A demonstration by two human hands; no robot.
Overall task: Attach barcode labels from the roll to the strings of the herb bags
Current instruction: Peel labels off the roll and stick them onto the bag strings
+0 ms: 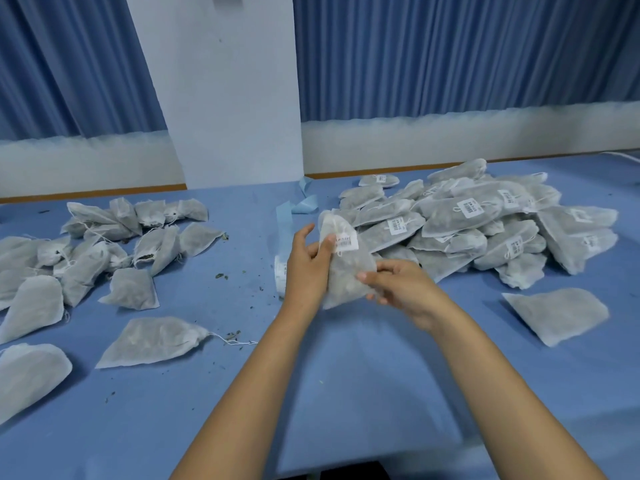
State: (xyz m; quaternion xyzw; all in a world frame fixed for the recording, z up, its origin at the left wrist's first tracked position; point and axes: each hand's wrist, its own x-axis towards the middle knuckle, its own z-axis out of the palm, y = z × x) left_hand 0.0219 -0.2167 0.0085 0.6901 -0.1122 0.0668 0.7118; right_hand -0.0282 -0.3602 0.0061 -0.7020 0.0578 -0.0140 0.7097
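Over the middle of the bench (346,393), lifted off its blue cover: one herb bag (346,275), white mesh, narrow end pointing away, with a barcode label (347,241) lying across its upper part. Left hand (306,263): grip holding the bag's upper left edge, fingers behind the mesh, thumb on the front touching the label's left end. Right hand (398,289): grip pinching the bag's lower right edge between thumb and curled fingers. String of this bag: too fine to make out, so it cannot be told whether the label is folded round it. Roll (279,277): on the bench just behind the left hand, mostly hidden by it, with a blue backing strip (284,216) trailing away. Labelled pile (467,223): near, to the right of the hands. Unlabelled bags (104,244): on the left, well apart. Step judged in hand: sealing the label, then passing the bag to the labelled pile. Method advised: let the right hand carry the bag's weight so the string hangs slack; press the label's sticky halves together with the string caught in the fold; keep the adhesive off the mesh and the bars free of creases. Hazard: herb crumbs (221,276) on the bench may foul an exposed adhesive.
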